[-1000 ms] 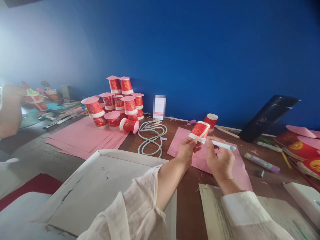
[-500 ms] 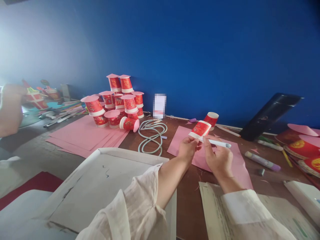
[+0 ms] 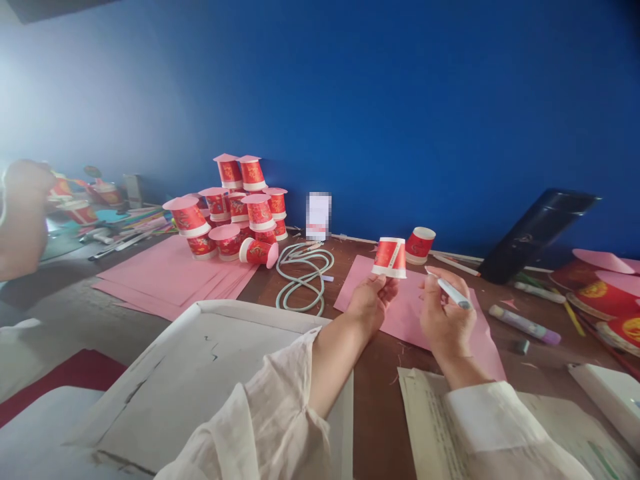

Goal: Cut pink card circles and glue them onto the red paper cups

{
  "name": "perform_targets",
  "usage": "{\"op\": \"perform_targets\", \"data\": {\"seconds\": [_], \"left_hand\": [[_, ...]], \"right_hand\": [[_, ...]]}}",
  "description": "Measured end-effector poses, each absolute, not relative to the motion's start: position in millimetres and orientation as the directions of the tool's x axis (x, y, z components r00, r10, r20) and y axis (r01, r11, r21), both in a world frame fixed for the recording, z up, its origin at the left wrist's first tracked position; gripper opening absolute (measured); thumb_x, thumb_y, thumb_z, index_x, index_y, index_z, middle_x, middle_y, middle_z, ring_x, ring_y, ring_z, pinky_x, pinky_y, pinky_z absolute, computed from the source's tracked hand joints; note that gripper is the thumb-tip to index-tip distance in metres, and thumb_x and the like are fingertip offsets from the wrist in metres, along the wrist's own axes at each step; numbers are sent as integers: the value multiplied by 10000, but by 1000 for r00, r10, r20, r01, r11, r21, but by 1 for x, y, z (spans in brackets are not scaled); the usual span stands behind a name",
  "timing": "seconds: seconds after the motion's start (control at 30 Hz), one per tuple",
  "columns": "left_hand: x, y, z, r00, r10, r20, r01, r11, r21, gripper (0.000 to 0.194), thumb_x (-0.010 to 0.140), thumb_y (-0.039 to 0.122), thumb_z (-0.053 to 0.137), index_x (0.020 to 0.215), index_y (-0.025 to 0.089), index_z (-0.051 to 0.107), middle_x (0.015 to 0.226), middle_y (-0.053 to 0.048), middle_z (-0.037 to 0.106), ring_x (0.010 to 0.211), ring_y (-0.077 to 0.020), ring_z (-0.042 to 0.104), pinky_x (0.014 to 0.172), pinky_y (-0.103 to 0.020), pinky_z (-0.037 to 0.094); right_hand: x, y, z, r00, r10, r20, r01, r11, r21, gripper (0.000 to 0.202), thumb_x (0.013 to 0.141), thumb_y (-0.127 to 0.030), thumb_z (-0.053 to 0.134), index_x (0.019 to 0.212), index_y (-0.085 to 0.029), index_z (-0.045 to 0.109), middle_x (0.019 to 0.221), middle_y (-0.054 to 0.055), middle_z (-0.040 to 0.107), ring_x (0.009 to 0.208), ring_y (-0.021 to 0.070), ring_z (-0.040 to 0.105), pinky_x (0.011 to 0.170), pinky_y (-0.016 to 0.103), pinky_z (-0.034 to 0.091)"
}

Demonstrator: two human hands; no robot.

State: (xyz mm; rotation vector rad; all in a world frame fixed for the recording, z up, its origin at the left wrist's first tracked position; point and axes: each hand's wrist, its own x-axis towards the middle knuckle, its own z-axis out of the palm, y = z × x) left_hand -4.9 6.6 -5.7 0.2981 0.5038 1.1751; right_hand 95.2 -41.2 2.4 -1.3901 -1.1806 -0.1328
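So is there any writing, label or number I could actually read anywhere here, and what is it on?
None can be read.
Red paper cup in the left hand: gold print, too blurred.
Stacked red cups: the same print, too small.
White card by the wall: blurred out.
Printed sheet under the right sleeve: lines too small.
Pen in the right hand: no marking shows.

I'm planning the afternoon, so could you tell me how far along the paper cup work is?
Done, by the look of it: a stack of red cups with pink paper lids by the wall. In hand: the left hand holds one upturned cup with no lid, and the right hand holds a white pen. Left: another bare cup behind it and uncut pink paper.
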Motion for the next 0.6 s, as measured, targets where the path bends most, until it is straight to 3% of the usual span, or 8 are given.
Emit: {"op": "perform_targets", "data": {"seconds": [0.17,0.3,0.43,0.6], "left_hand": [[-8,6,2,311,901,-302,-825,413,385,104,831,77,573,747,100,629,739,-75,637,694,-114,632,774,-237,536],[-8,5,3,306,898,-315,-838,411,359,121,827,78,577,720,106,626,703,-65,625,661,-107,616,742,-234,548],[-8,6,3,341,887,-311,-840,436,324,134,822,60,562,711,105,624,679,-53,610,644,-96,605,723,-217,547],[-8,3,3,369,888,-274,-808,452,378,122,809,60,571,710,102,629,691,-55,625,648,-94,616,743,-216,534]], "right_hand": [[101,-33,-3,618,611,494,514,161,-842,227,818,-351,600,994,-219,657,830,38,700,640,183,640,631,334,518],[105,-26,-8,673,731,115,33,126,-991,249,735,-308,681,969,-229,654,762,8,691,534,134,594,502,273,525],[108,-23,-9,567,821,-69,-366,176,-914,311,638,-277,774,909,-211,636,758,4,692,495,103,557,426,228,503],[108,-24,-4,471,871,-137,-549,168,-819,324,578,-212,810,850,-180,637,703,-16,662,472,70,529,406,176,483]]}}
